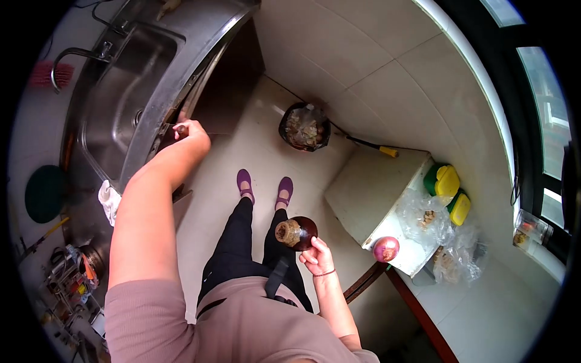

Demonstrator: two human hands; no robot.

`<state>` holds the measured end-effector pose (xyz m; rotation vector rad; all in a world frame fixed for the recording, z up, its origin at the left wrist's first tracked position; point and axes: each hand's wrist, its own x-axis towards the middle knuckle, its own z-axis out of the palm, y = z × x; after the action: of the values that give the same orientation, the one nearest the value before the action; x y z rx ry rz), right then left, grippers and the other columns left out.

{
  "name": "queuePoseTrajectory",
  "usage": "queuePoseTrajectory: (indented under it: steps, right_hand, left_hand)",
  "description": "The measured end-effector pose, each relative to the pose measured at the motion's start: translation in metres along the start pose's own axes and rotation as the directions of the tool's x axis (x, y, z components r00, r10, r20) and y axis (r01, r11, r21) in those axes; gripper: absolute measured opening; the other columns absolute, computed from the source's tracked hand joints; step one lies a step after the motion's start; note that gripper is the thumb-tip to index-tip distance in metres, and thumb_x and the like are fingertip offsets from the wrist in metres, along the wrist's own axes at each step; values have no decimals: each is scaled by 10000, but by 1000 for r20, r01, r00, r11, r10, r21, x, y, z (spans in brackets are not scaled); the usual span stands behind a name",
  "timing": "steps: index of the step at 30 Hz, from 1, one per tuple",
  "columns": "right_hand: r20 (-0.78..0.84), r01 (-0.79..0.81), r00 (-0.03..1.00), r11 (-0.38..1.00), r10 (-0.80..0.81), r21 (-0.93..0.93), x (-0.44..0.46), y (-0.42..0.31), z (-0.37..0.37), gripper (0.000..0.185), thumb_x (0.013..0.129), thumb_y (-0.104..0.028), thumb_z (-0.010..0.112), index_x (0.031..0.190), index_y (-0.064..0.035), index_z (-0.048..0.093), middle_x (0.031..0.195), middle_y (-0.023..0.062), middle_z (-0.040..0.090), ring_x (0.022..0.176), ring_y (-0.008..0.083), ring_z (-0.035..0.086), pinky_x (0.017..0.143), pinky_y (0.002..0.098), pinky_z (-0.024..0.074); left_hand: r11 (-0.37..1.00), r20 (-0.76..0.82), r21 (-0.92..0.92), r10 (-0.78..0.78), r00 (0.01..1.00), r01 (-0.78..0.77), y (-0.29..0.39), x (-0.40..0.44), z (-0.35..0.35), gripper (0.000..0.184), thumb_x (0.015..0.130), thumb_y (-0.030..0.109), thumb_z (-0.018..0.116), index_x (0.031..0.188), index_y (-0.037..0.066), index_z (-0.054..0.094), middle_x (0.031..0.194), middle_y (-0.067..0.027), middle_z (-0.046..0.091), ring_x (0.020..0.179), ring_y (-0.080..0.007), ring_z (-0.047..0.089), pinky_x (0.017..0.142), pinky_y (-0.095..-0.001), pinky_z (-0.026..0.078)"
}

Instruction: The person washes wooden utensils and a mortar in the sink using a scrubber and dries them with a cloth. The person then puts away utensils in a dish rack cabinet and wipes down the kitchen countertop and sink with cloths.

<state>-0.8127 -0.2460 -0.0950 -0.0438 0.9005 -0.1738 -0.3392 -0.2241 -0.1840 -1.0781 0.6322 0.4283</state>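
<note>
My right hand [318,256] holds a round, dark brown glass jar [307,232] from the side, tilted in front of my legs. The jar's neck [287,232] is coated in something light brown and crusty, and its contents cannot be made out. Stretched out to the left, my left hand [193,134] is closed around a small, round brown thing [182,130], whose kind I cannot tell. That hand is at the front edge of the sink counter [148,134], beside the opened cabinet door [206,78].
A steel sink [130,78] lies left. On the floor ahead stands a lined waste bin [305,145]; a yellow-ended handle [387,151] leans near the wall. To the right, a white cabinet top [374,243] bears a red onion [385,248], plastic bags [417,215] and yellow-green containers [448,181].
</note>
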Motion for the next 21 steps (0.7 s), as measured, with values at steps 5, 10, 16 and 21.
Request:
queuePoseTrajectory:
  steps: [5, 10, 16, 21]
  right_hand:
    - [-4, -20, 1000, 1000, 20, 16, -2, 2, -3, 258, 860, -227, 544, 1040, -43, 525, 841, 76, 608, 349, 75, 332, 457, 304, 426]
    - [-6, -61, 998, 998, 61, 21, 6, 6, -5, 232, 862, -205, 542, 1013, -31, 521, 831, 82, 603, 350, 74, 327, 458, 307, 434]
    - [-112, -119, 990, 939, 87, -324, 39, 9, 24, 197, 859, -162, 547, 979, -7, 539, 755, 63, 587, 336, 70, 312, 412, 281, 418]
    - [-202, -233, 970, 767, 138, -598, 98, 29, 46, 167, 874, -128, 490, 994, -19, 528, 712, 33, 551, 326, 78, 313, 374, 256, 390]
  left_hand:
    - [928, -158, -201, 284, 946, -313, -8, -45, -29, 408, 725, 327, 682, 1079, 130, 634, 1061, -103, 605, 976, -334, 558, 893, -648, 320]
    - [784, -486, -353, 313, 816, -510, -20, -108, -61, 452, 715, 288, 699, 1115, 91, 619, 1120, -121, 605, 1051, -350, 558, 908, -617, 332]
    - [528, -729, -498, 176, 662, -688, -24, -144, -86, 333, 757, 185, 634, 1074, 82, 630, 1111, -111, 590, 1098, -260, 525, 935, -585, 331]
    - [348, -881, -449, -19, 472, -823, -26, -150, -80, 303, 744, 126, 610, 1039, 54, 611, 1061, -128, 595, 1019, -239, 561, 913, -574, 364]
